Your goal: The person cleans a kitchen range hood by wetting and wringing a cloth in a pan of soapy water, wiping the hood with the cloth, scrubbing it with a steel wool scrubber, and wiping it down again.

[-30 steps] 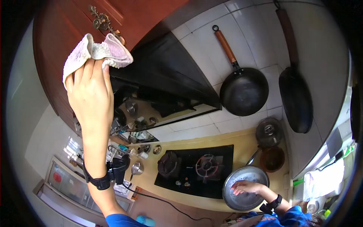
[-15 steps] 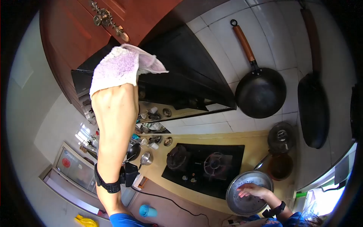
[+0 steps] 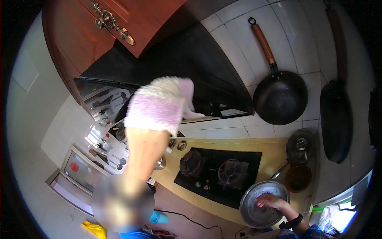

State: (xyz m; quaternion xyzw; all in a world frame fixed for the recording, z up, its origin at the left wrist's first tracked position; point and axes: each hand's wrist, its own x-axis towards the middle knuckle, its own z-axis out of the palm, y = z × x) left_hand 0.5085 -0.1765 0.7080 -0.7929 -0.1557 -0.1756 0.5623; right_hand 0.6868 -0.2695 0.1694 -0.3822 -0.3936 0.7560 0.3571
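A lilac and white cloth [image 3: 157, 105] covers my left hand, hiding the fingers; part of it hangs loose on the right. It is in front of the lower part of the black range hood [image 3: 167, 59], but I cannot tell whether they touch. A round blurred patch hides part of my left forearm. At the lower right, my right hand [image 3: 270, 200] is over the inside of a metal basin [image 3: 254, 219], fingers stretched and slightly apart. A dark band is around that wrist. Small dark specks dot the basin's inside.
Below the hood is a black gas stove [image 3: 215, 171] on the yellow counter [image 3: 254, 145]. A wok [image 3: 280, 97] and another dark pan [image 3: 336, 119] hang on the tiles. A lidded pot [image 3: 301, 147] and a brown bowl [image 3: 298, 178] stand right. Above is a red-brown cabinet [image 3: 147, 20].
My left hand and the cloth have moved down and to the right, from near the cabinet handle to the hood's lower part. My right hand stays over the basin. The view has shifted slightly.
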